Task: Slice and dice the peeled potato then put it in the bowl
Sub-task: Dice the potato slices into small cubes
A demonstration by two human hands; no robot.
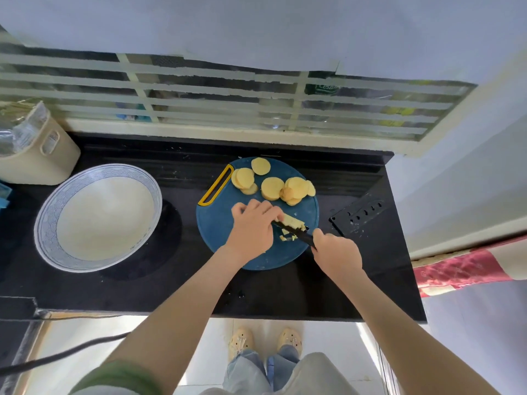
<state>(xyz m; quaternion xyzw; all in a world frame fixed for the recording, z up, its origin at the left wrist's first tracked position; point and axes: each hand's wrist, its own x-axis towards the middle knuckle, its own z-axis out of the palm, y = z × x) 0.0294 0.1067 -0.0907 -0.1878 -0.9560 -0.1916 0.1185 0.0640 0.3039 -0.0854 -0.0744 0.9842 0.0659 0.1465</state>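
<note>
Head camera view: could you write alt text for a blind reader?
From above, a person dices a potato piece on a round blue cutting board, the left hand holding it while the right hand grips a black knife. Round potato slices lie at the board's far side; an empty white bowl sits left on the black counter.

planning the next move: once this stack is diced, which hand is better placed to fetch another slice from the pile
Left. The left hand sits nearest the round slices and holds only the potato strips; the right hand grips the knife.
</note>
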